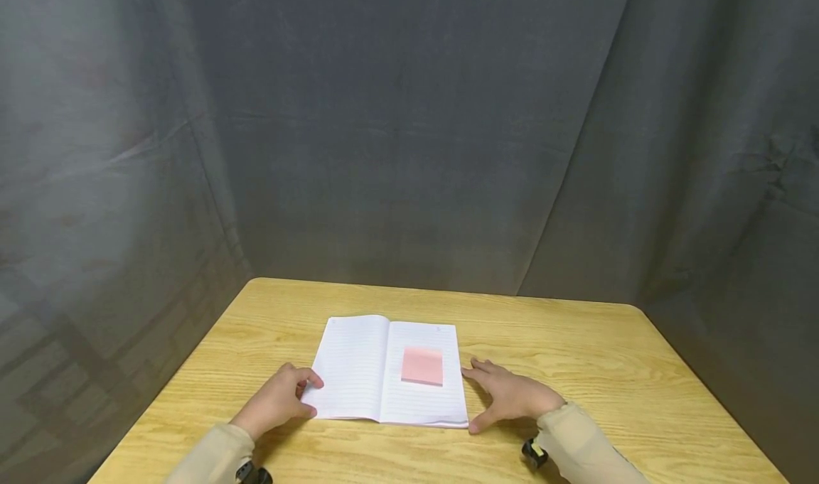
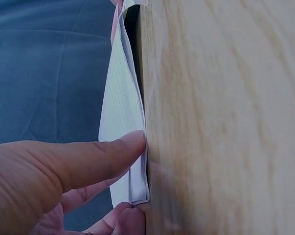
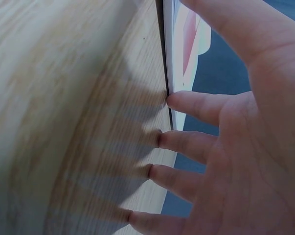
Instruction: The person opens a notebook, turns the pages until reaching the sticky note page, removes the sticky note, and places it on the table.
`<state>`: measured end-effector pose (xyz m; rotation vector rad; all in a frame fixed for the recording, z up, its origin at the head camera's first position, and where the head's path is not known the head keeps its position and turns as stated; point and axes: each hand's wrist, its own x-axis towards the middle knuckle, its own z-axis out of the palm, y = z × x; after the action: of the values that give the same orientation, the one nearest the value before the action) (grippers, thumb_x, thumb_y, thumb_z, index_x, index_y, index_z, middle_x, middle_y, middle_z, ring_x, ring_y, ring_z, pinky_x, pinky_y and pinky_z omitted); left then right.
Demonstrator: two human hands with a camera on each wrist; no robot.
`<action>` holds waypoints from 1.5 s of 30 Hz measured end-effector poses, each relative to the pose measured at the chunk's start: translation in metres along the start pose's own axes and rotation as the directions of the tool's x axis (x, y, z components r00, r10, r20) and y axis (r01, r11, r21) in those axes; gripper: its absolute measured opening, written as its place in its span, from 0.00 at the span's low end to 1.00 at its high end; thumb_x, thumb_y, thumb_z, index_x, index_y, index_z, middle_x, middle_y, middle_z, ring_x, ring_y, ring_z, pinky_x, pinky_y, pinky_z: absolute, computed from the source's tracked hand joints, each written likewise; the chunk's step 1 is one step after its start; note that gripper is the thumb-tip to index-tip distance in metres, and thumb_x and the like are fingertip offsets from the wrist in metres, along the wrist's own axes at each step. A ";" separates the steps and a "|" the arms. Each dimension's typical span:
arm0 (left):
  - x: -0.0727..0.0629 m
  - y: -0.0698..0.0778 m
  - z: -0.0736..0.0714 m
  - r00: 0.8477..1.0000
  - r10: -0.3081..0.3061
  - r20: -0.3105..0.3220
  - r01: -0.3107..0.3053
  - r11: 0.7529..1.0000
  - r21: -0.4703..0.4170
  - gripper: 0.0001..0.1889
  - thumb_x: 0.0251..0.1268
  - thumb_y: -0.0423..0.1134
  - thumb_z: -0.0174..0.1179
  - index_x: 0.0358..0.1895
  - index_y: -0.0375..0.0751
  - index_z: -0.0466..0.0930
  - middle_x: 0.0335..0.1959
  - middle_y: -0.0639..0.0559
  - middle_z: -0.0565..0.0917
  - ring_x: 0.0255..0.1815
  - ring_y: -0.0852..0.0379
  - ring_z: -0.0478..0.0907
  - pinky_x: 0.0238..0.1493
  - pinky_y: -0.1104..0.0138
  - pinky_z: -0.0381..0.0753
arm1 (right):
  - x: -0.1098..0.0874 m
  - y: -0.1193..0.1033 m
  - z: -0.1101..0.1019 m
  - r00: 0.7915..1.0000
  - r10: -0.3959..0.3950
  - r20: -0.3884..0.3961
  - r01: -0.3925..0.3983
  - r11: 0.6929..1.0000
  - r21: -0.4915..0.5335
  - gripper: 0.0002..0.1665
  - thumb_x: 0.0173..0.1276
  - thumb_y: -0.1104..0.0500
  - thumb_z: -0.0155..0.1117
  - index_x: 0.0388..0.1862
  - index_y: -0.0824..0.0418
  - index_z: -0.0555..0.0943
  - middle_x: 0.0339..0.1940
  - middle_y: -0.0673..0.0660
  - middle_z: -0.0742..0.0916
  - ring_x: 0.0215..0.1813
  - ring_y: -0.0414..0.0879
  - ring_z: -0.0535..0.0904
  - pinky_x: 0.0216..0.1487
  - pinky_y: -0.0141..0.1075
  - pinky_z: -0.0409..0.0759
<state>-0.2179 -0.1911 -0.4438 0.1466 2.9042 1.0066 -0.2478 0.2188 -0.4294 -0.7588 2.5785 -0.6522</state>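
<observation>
A lined notebook (image 1: 352,367) lies spread on the table, its pages blank apart from the ruling. On the right page sits a pink sticky-note pad (image 1: 422,365). My left hand (image 1: 281,399) grips the notebook's near left corner, with the thumb (image 2: 130,144) at the front edge and the fingertips (image 2: 130,220) curled by the side edge. To the right, my right hand (image 1: 512,395) has its fingers spread and fairly straight. Its index fingertip (image 3: 174,100) touches the notebook's right edge, and the other fingertips rest on the wood; the thumb is by the near right corner.
The light wooden table (image 1: 576,349) has rounded far corners. Grey cloth (image 1: 397,150) hangs behind it and along both sides. Dark bands with small devices (image 1: 534,454) are worn at both wrists, over beige sleeves (image 1: 585,445).
</observation>
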 end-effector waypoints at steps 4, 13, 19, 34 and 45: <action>0.000 0.000 0.000 1.000 0.006 0.004 -0.006 1.000 -0.006 0.18 0.37 0.30 0.77 0.36 0.46 0.83 0.34 0.48 0.70 0.34 0.54 0.66 0.37 0.63 0.69 | 0.000 0.000 -0.001 1.000 -0.001 -0.003 0.001 1.000 0.022 0.59 0.50 0.39 0.76 0.74 0.62 0.61 0.76 0.72 0.56 0.75 0.72 0.50 0.66 0.69 0.56; 0.001 -0.003 0.001 1.000 0.000 0.013 0.000 1.000 -0.003 0.18 0.38 0.31 0.77 0.37 0.47 0.83 0.33 0.48 0.69 0.33 0.54 0.66 0.35 0.63 0.68 | 0.002 -0.006 -0.014 0.979 -0.052 -0.195 0.067 0.995 0.069 0.43 0.64 0.44 0.66 0.70 0.67 0.65 0.70 0.66 0.71 0.70 0.65 0.66 0.66 0.59 0.65; 0.002 -0.005 0.001 1.000 0.002 0.013 -0.002 1.000 -0.013 0.19 0.38 0.32 0.77 0.37 0.47 0.83 0.35 0.48 0.70 0.34 0.54 0.67 0.36 0.63 0.70 | 0.013 -0.017 -0.020 0.925 -0.033 -0.379 0.126 0.966 0.224 0.28 0.67 0.49 0.65 0.62 0.61 0.75 0.60 0.63 0.80 0.60 0.59 0.76 0.58 0.50 0.77; 0.002 -0.007 0.000 1.000 0.012 0.015 -0.012 1.000 -0.014 0.19 0.38 0.31 0.77 0.38 0.47 0.83 0.35 0.48 0.70 0.34 0.54 0.67 0.36 0.63 0.71 | 0.056 -0.030 0.011 0.929 0.009 -0.371 0.106 0.951 0.290 0.22 0.56 0.56 0.75 0.46 0.63 0.80 0.37 0.58 0.82 0.37 0.44 0.76 0.35 0.31 0.76; 0.001 -0.003 -0.001 1.000 0.011 0.010 -0.011 1.000 0.000 0.19 0.38 0.31 0.77 0.38 0.46 0.83 0.35 0.48 0.70 0.34 0.54 0.67 0.37 0.63 0.71 | 0.066 -0.020 0.023 0.941 0.001 -0.339 0.093 0.960 0.262 0.22 0.50 0.61 0.79 0.41 0.62 0.78 0.31 0.55 0.78 0.35 0.44 0.72 0.34 0.29 0.71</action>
<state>-0.2187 -0.1936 -0.4448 0.1669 2.8976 1.0052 -0.2810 0.1582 -0.4518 -0.6640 2.6868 -1.2220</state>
